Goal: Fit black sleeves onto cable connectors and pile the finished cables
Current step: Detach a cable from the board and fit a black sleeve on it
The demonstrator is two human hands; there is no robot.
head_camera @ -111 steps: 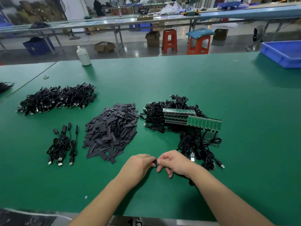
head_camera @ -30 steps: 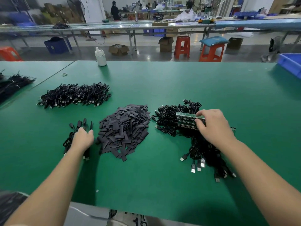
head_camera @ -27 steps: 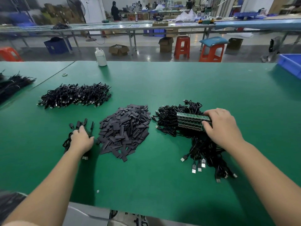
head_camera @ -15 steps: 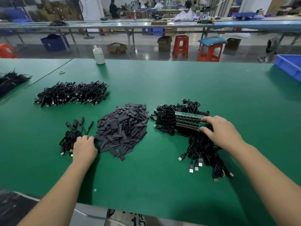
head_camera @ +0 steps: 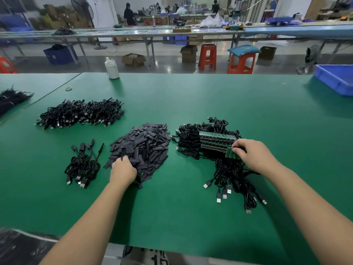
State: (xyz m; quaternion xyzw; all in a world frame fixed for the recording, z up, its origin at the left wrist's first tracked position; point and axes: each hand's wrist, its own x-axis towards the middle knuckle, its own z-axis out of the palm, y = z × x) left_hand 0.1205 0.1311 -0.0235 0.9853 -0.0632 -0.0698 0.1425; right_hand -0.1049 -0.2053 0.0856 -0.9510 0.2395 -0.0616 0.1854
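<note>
The table is plain green. Sleeves are dull black, cables black, circuit boards green. A blue bin, a white bottle.

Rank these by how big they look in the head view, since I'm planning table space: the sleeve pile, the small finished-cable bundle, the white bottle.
1. sleeve pile
2. small finished-cable bundle
3. white bottle, though it stands farther away, so its true size is unsure.

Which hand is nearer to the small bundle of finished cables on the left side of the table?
Left. The left hand sits on the near edge of the sleeve pile, just right of the small cable bundle. The right hand is far across, pinching a green board on the unfinished cables.
</note>
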